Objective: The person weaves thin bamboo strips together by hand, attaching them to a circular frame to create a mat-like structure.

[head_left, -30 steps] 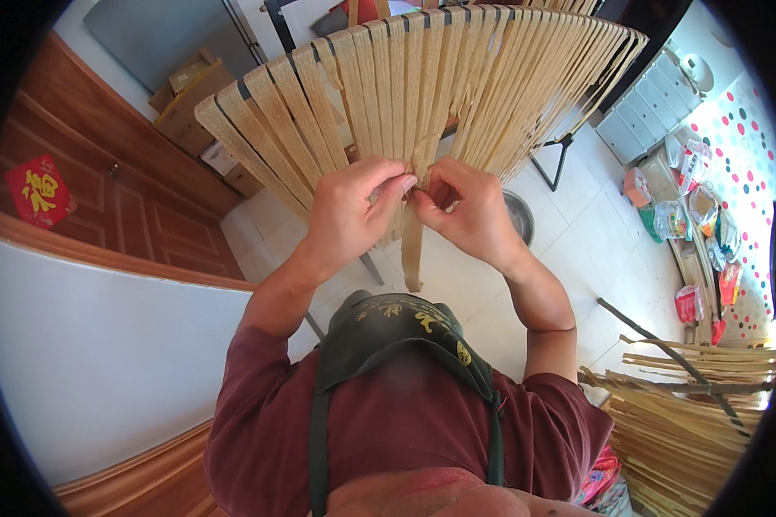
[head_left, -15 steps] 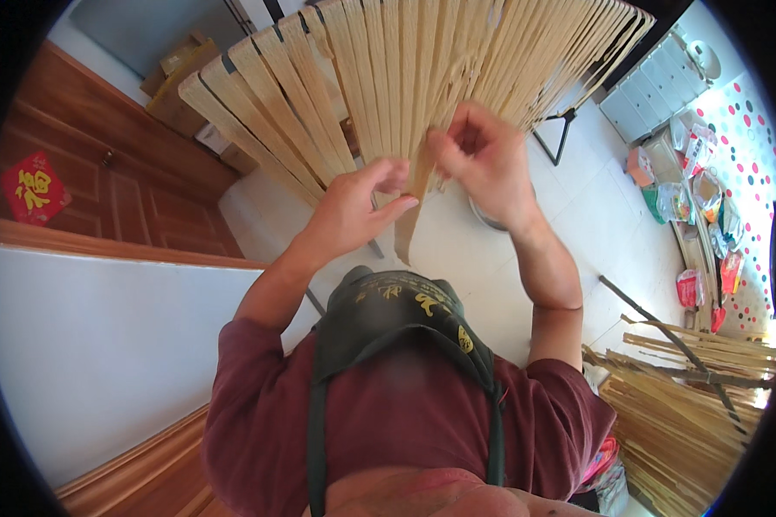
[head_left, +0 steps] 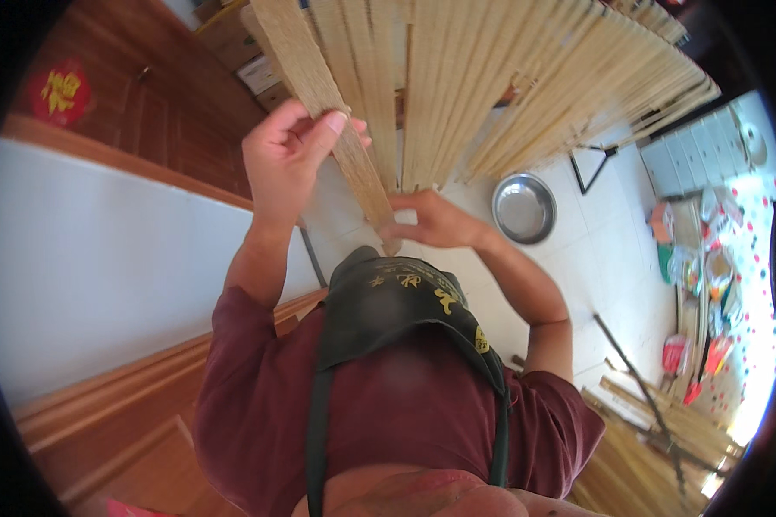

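A long, flat tan strip (head_left: 319,86) runs from the upper edge of the view down to just above my apron. It looks like a dried food sheet, though I cannot make out which kind. My left hand (head_left: 284,159) is closed on its upper part, thumb in front and fingers behind. Near the lower end, the thumb and fingers of my right hand (head_left: 440,221) pinch the same strip, slightly blurred. Behind it, many similar tan strips (head_left: 457,77) hang in close rows from a rack.
On the pale tiled floor stands a steel basin (head_left: 524,208), with a black stand leg (head_left: 588,172) beyond it. More tan strips (head_left: 638,465) and dark poles (head_left: 634,370) lie at lower right. Bagged goods (head_left: 716,258) line the right wall; a wooden door (head_left: 138,129) is at left.
My left hand has moved up and left along the strip, which now slants broadly across the view. My right hand has come down toward its lower end. The view has shifted, showing the whole basin.
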Motion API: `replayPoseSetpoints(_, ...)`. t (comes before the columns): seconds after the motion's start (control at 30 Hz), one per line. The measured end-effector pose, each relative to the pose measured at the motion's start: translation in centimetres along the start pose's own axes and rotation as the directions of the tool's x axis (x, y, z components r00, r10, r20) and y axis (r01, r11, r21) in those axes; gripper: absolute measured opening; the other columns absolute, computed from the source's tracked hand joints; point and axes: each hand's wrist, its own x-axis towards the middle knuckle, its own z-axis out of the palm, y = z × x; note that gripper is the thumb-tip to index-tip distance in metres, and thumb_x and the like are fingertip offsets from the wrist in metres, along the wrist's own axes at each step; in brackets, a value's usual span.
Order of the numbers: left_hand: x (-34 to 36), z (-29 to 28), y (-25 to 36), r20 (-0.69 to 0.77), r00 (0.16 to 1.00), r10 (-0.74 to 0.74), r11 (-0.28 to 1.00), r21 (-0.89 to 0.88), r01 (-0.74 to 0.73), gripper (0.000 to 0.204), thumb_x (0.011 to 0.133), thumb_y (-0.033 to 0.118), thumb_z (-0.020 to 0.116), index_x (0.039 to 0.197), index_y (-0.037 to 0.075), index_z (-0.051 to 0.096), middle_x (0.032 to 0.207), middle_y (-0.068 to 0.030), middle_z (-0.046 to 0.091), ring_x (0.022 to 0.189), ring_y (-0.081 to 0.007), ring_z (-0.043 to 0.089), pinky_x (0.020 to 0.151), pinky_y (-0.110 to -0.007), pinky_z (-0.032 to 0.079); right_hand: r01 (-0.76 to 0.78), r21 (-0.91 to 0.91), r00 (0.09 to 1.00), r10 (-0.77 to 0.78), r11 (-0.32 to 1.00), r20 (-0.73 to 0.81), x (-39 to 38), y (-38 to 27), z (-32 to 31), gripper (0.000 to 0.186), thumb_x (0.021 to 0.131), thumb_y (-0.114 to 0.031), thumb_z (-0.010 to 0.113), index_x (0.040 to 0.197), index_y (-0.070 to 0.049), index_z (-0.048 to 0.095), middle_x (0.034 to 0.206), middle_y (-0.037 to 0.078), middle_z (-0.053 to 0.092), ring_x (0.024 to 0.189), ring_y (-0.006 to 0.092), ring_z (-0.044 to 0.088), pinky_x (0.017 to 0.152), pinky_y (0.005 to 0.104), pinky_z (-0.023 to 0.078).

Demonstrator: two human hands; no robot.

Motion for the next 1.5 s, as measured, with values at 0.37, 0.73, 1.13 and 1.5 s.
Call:
replayPoseSetpoints(0.37, -5.4, -4.5, -1.3, -0.086, 0.996, 0.020, 0.958, 0.288, 0.006, 0.023, 0.099, 0.001, 0.058, 0.122, -0.004, 0.060, 0.110, -0.0156, 0.072, 0.098, -0.0206, 0.071, 0.090, -0.033, 0.056, 0.099, 0.474, 0.994, -0.111, 0.875, -0.004, 6.7, -5.8, -0.5, 0.024, 0.102, -0.014, 0.064, 0.116, 0.005, 0.065, 0.096, 0.007, 0.073, 0.090, 0.0135, 0.070, 0.083, 0.0288, 0.055)
replayPoseSetpoints(0.73, -6.1, -5.8, 1.5, -0.255, 0.966, 0.049, 0.974, 0.228, 0.010, 0.065, 0.094, -0.004, 0.063, 0.152, 0.001, 0.033, 0.105, -0.0100, 0.071, 0.092, -0.0130, 0.067, 0.083, -0.027, 0.054, 0.188, 0.466, 0.977, -0.214, 0.865, 0.003, 10.9, -8.7, 2.8, 0.015, 0.099, -0.012, 0.064, 0.107, 0.000, 0.063, 0.094, 0.010, 0.072, 0.081, 0.0154, 0.070, 0.077, 0.0311, 0.055)
replayPoseSetpoints(1.13, 19.4, -22.6, 7.8, -0.228, 0.859, 0.459, 0.811, 0.503, -0.300, 0.022, 0.100, 0.015, 0.064, 0.117, 0.003, 0.073, 0.101, -0.0032, 0.073, 0.094, -0.0137, 0.070, 0.082, -0.025, 0.054, 0.239, -0.167, 0.965, -0.253, 0.957, -0.071, 11.1, -1.1, 0.2, 0.030, 0.094, -0.014, 0.071, 0.121, -0.001, 0.064, 0.106, 0.015, 0.072, 0.099, 0.0298, 0.071, 0.086, 0.0379, 0.056)
replayPoseSetpoints(1.5, 42.7, -22.8, 4.3, 0.240, 0.850, 0.468, 0.806, 0.279, -0.522, 0.060, 0.085, -0.003, 0.073, 0.142, 0.001, 0.054, 0.137, -0.0133, 0.060, 0.103, -0.0197, 0.068, 0.090, -0.032, 0.055, 0.051, -0.250, 0.932, -0.136, 0.967, -0.337, 11.1, -5.0, -3.8, 0.015, 0.091, -0.002, 0.071, 0.106, -0.002, 0.070, 0.098, 0.012, 0.072, 0.090, 0.0290, 0.071, 0.079, 0.0366, 0.057)
